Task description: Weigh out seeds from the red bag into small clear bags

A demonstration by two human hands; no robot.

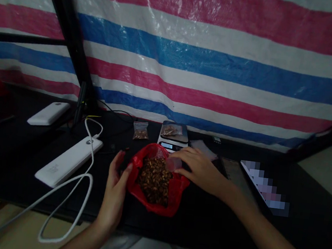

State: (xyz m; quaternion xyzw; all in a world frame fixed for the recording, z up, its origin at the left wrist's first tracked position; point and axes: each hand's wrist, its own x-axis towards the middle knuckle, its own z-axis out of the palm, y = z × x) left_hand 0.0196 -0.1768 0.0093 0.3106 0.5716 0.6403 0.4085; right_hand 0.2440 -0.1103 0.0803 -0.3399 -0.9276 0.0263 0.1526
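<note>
Right hand (pixel 199 165) over the bag's far right side now, thumb and fingertips pinching a small translucent plastic cup (pixel 173 164)! Left hand (pixel 116 181) on the other flank, thumb and fingers parted, the thumb right up at the rim; in this dim light it seems to touch the plastic, though I can't swear to it. Between them sits the centrepiece, a bright red crinkled plastic bag (pixel 175 194), mouth wide open on the black tabletop (pixel 202 224), loaded with glossy brown grain-like pieces (pixel 155 177), and that cup is right above them, at the inner edge.

Just behind, a white digital scale with a dark weighing plate (pixel 178 147), its display lit, and a clear packet of brown bits (pixel 169 130) lying on top. Left of it, a second filled clear packet (pixel 140 132) rests on the table. Further left, a long white power bank (pixel 69 162) with a looping white cable (pixel 88 195), and beyond that a smaller white block (pixel 48 114).
</note>
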